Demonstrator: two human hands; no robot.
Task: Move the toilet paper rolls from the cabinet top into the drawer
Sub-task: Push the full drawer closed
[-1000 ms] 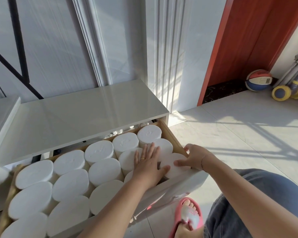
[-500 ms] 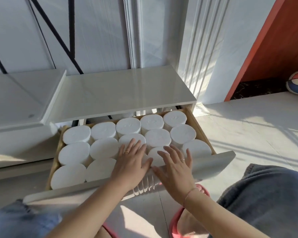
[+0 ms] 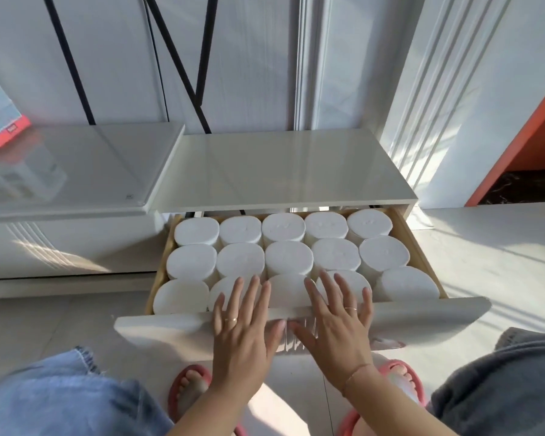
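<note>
Both hands, left point(image 3: 243, 335) and right point(image 3: 334, 328), are laid spread on the drawer point(image 3: 422, 316) front; even pressure is advised so the packed rolls point(image 3: 288, 258) are not jolted.

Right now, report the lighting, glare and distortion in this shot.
Head view: sunlight from the right stripes the floor with shadows; the glossy cabinet top and neighbouring glass surface show reflections; wide-angle bends the drawer front; the white rolls nearly wash out; hands sharp.
</note>
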